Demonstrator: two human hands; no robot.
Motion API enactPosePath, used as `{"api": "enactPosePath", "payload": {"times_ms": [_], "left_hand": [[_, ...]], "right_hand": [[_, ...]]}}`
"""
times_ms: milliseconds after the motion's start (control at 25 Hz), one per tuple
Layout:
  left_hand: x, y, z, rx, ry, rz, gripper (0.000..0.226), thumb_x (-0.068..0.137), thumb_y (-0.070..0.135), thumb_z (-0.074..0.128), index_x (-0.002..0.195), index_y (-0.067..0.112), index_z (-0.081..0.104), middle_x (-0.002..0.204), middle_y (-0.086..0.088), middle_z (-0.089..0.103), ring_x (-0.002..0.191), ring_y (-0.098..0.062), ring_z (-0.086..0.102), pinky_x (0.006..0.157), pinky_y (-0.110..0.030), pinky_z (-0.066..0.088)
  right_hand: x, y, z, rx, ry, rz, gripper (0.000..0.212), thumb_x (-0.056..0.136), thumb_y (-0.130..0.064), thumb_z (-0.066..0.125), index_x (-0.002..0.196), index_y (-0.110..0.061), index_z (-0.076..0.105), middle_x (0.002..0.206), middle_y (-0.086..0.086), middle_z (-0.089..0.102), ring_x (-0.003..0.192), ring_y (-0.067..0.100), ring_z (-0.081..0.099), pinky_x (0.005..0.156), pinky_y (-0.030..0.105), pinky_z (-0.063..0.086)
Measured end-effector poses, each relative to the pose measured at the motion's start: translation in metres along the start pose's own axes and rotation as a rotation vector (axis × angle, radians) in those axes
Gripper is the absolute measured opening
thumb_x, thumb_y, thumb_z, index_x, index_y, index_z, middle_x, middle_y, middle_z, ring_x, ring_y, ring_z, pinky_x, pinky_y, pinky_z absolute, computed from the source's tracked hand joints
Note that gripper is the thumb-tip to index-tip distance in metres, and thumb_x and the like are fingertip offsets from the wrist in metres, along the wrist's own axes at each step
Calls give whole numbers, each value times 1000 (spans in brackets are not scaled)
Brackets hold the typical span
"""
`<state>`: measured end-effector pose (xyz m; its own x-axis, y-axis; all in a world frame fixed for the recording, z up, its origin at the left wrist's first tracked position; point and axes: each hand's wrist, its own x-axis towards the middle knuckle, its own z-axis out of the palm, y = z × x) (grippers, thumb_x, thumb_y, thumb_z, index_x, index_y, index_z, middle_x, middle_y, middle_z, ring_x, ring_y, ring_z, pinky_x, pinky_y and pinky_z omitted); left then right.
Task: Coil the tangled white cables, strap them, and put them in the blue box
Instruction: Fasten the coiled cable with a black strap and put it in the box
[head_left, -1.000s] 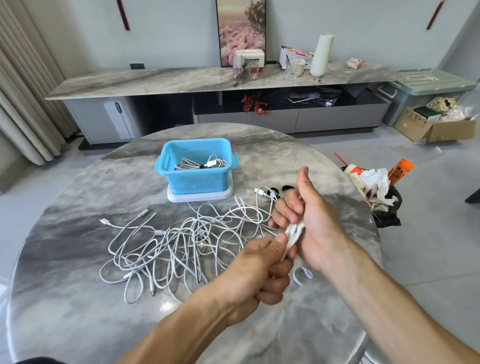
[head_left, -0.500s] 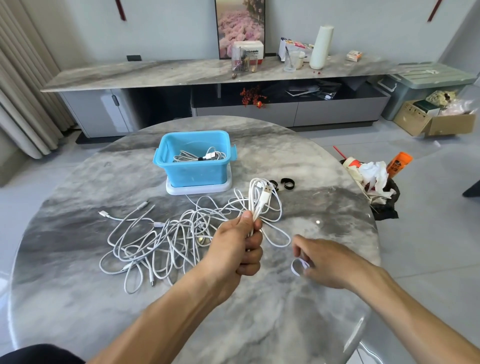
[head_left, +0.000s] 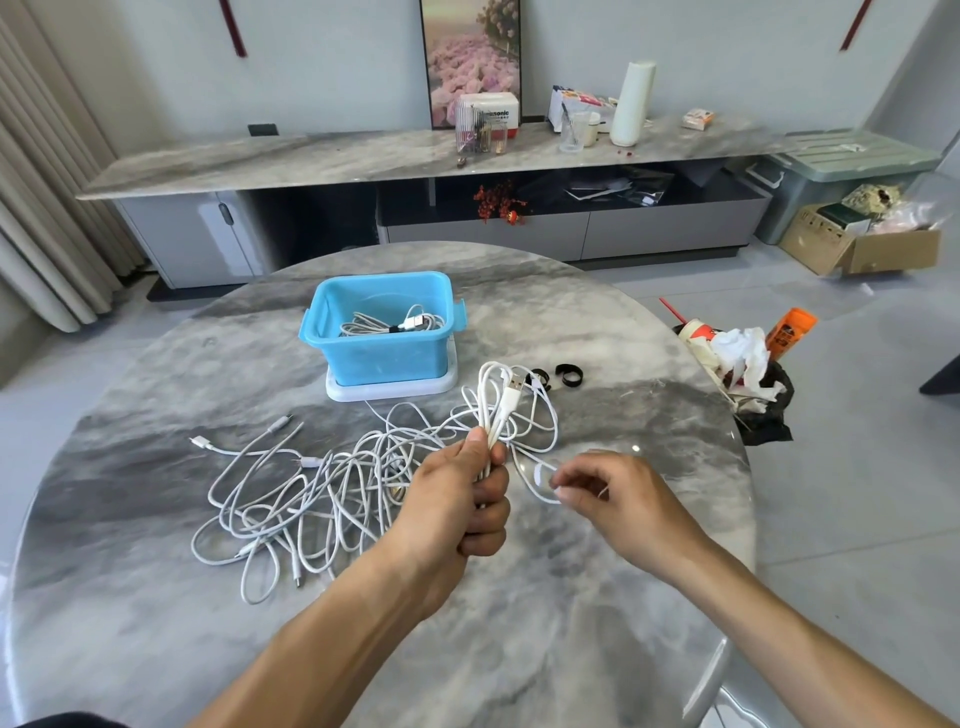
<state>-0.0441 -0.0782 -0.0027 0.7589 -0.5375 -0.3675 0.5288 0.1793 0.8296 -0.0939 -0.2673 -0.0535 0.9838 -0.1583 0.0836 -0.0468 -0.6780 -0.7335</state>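
My left hand (head_left: 457, 499) grips a folded bunch of white cable (head_left: 498, 405) upright, its USB plug sticking out on top. My right hand (head_left: 613, 493) pinches a loose loop of the same white cable just to the right of it. A tangle of white cables (head_left: 311, 488) spreads over the table left of my hands. The blue box (head_left: 384, 332) stands behind on a white lid and holds one strapped coil (head_left: 389, 325). Two black straps (head_left: 558, 375) lie on the table right of the box.
The round marble table (head_left: 519, 623) ends close to my right arm. A black rubbish bag (head_left: 748, 374) with cups and paper sits on the floor at the right. A long sideboard (head_left: 415, 156) stands behind.
My hands have come apart: the left took over the cable bunch and lifted it, and the right dropped to the table and now pinches a loose loop, raised slightly.
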Motion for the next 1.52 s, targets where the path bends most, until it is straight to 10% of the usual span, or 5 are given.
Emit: {"api": "enactPosePath", "payload": {"times_ms": [240, 520, 1040, 1240, 1520], "left_hand": [[3, -1, -2, 0, 25, 14, 32, 106, 37, 34, 83, 16, 44, 59, 5, 21, 44, -7, 9, 39, -15, 10], [4, -4, 2, 101, 47, 63, 33, 106, 36, 33, 84, 14, 44, 56, 4, 22, 45, -10, 14, 39, -17, 16], [5, -5, 3, 149, 92, 64, 34, 107, 33, 33, 81, 14, 44, 53, 3, 28, 45, -12, 23, 41, -20, 26], [3, -7, 6, 226, 88, 60, 35, 106, 36, 35, 81, 15, 46, 56, 1, 30, 45, -12, 25, 42, -21, 25], [0, -7, 8, 437, 51, 153, 42, 107, 35, 32, 72, 17, 47, 50, 8, 29, 41, -9, 19, 40, -20, 17]], "right_hand": [[7, -25, -5, 18, 113, -142, 6, 91, -18, 69, 86, -21, 70, 93, -14, 60, 96, 4, 56, 80, 14, 38], [-2, -59, -8, 462, 17, -85, 11, 93, -14, 66, 87, -21, 72, 64, 2, 65, 53, 14, 55, 52, 31, 48], [2, -68, -8, 839, 10, 132, 15, 94, 3, 58, 105, -6, 65, 88, 12, 76, 63, 18, 63, 56, 26, 52], [0, -70, -5, 778, 53, 112, 15, 85, -20, 68, 96, -13, 75, 57, 8, 60, 42, 18, 46, 40, 25, 40], [-1, -70, 0, 712, 18, 41, 6, 96, -12, 60, 100, -13, 64, 69, 6, 63, 52, 22, 44, 46, 31, 38]]}}
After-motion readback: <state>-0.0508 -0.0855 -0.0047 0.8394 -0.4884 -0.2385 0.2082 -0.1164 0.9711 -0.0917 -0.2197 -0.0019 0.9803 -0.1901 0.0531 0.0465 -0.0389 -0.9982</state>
